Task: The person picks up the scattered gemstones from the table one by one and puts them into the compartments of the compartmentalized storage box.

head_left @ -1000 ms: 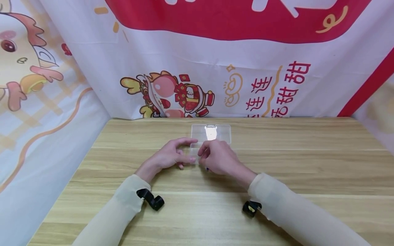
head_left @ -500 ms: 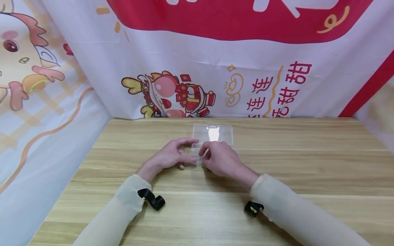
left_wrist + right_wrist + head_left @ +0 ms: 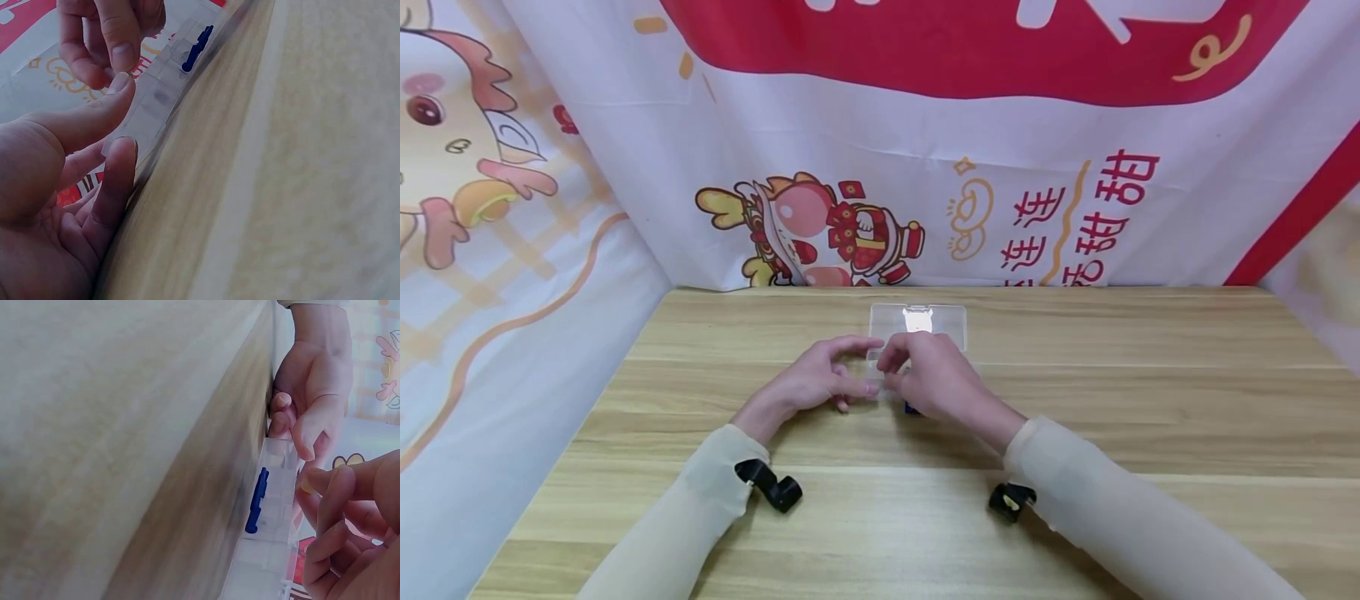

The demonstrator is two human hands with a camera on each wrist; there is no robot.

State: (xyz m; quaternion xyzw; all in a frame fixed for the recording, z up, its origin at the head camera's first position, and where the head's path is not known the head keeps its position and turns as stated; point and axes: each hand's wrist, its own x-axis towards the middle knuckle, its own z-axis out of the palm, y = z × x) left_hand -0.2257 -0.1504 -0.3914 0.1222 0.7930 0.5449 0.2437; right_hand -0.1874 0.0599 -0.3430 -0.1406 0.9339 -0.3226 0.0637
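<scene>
A clear plastic box (image 3: 874, 388) lies on the table, its hinged lid (image 3: 955, 329) folded back behind it. My left hand (image 3: 817, 375) grips the box's left end, thumb at the near side and forefinger at the far edge. My right hand (image 3: 934, 375) is above the box with fingers bent and thumb and forefinger close together. Whether a small thing is between those fingertips cannot be made out. A dark blue latch-like piece (image 3: 256, 500) shows on the near side of the box, also visible as a blue strip (image 3: 197, 49) in the left wrist view.
The wood-grain table (image 3: 880, 517) spreads around the box. Behind it hangs a printed cloth (image 3: 880, 133), and another printed cloth (image 3: 572, 350) is at the left. Black wrist mounts (image 3: 769, 487) stick out from the sleeves.
My right hand dips slightly to the right, then rises and shifts left, uncovering the blue piece beneath it. My left hand and the box stay nearly still.
</scene>
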